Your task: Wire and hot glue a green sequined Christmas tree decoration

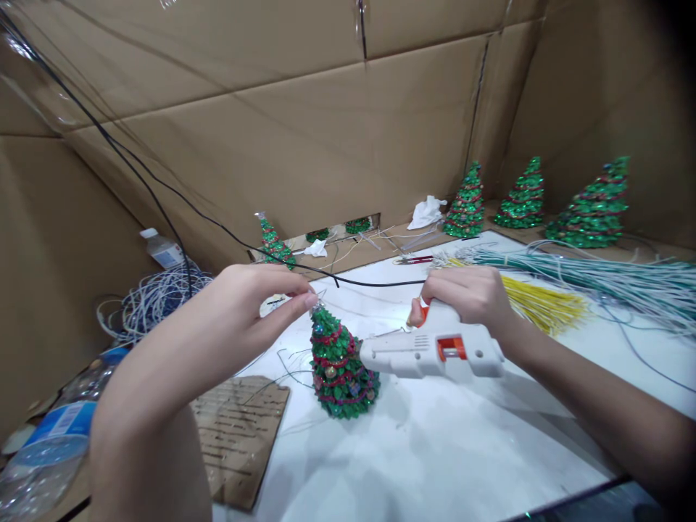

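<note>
A small green Christmas tree (341,384) with red garland and little baubles stands on the white tabletop in front of me. My left hand (272,304) pinches its tip between thumb and fingers, at a clear, shiny topper that is partly hidden. In my right hand (462,293) is a white hot glue gun (405,354) with orange parts, my fingers wrapped round its handle. Its nozzle points left and meets the tree's right side in the view; whether it touches, I cannot tell. A black cord (375,283) runs from behind the gun to the upper left.
Several finished-looking trees (465,203) stand along the cardboard wall (304,145). Bundles of yellow wires (538,301) and green-white wires (598,279) lie at right. At left are a glue-streaked cardboard piece (239,442), plastic bottles (54,442) and a white wire coil (149,304).
</note>
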Demonstrator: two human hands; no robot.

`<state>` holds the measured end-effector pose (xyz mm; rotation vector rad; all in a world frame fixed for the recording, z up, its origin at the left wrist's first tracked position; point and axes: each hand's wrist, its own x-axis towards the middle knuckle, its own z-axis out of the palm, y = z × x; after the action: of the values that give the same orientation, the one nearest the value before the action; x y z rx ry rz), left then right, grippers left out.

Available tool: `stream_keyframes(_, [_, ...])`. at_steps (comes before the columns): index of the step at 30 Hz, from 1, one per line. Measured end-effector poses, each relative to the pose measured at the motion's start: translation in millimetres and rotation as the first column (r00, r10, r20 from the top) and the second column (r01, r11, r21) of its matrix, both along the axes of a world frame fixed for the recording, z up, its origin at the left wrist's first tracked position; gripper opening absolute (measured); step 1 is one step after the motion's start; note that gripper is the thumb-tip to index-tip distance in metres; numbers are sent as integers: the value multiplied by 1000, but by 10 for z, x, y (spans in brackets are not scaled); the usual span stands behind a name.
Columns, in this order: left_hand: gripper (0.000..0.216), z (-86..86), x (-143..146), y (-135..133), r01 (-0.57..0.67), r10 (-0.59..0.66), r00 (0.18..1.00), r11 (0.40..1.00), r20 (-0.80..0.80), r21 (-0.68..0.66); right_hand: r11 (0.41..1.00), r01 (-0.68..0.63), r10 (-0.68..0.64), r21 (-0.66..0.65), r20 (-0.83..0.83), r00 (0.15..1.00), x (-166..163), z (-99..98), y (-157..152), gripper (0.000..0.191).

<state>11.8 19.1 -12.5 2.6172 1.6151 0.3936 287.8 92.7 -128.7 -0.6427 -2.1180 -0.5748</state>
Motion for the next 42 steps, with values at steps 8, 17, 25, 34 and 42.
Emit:
stream_keyframes(8, [31,-3,-15,6,2,-2,1000,1000,1,19,1000,4,-4,8,1,1000,10,-14,14,22])
stream_keyframes(17, [31,-8,-14,-2,11,-11,1000,1000,-5,24,997,-30,29,-70,-10,1000,-6,5,-16,27])
stream_keyframes(25, [30,-10,-25,3,4,-4,1000,1000,-2,13,1000,-12,11,23,26,1000,40,-34,56,22])
stream_keyframes(34, [31,-8,1,2,-5,5,1000,1000,-8,2,1000,-13,13,4,6,1000,30,-26,39,19])
stream_keyframes(42, [31,-8,-12,1,-2,2,1000,1000,-13,15,1000,-18,18,-12,12,1000,19,1,16,18])
